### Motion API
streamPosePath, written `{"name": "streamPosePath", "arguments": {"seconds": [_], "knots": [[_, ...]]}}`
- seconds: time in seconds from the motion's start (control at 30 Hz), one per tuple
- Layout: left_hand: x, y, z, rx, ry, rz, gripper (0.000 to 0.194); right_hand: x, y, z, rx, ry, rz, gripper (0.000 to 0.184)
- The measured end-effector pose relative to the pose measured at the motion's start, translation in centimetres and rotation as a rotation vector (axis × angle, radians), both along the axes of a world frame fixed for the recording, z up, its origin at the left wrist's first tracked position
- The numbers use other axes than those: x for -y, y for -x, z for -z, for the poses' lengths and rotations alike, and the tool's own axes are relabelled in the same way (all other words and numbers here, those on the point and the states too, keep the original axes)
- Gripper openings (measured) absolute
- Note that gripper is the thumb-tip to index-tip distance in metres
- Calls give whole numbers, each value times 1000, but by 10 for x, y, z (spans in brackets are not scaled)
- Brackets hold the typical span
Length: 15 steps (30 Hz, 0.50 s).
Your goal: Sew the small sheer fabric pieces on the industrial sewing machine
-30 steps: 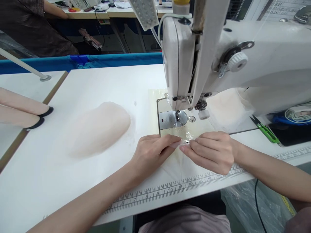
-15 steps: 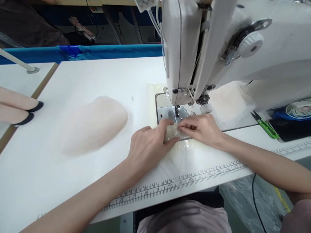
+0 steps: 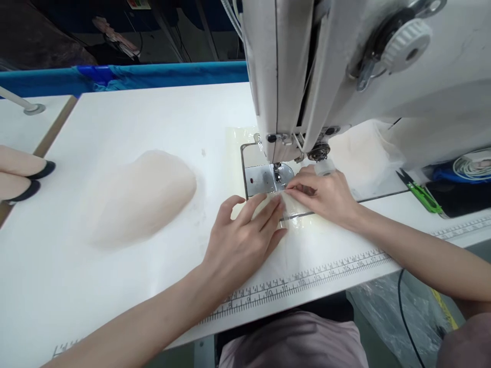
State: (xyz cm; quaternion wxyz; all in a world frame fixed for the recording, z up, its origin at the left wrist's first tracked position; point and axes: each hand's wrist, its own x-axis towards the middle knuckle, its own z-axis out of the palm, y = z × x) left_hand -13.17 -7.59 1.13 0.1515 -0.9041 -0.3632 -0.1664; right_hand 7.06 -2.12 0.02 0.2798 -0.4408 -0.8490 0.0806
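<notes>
Our right hand (image 3: 328, 198) pinches the sheer fabric (image 3: 298, 206) while our left hand (image 3: 238, 239) lays loose fingers on it, equally near, its length seemingly trailing from them toward us, the presser foot (image 3: 277, 176) just beyond.

Tabletop (image 3: 153, 117) open left of machine head (image 3: 286, 76); head blocks above metal plate (image 3: 259, 180).

The machine (image 3: 287, 76) is cut off by the top and right edges, the pink rolls (image 3: 19, 174) by the left; the sheer cloth (image 3: 295, 205) is partly hidden by the left hand (image 3: 243, 237), its outline too faint to tell
</notes>
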Motion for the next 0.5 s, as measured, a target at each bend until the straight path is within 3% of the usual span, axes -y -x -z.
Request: {"name": "streamPosePath", "arguments": {"seconds": [0.33,0.5], "knots": [[-15,0,8,87,53,-3,30,6,-2,-2,281,-274,-43,27],[-16,0,9,113,73,-1,32,5,-2,-2,339,-287,-25,28]]}}
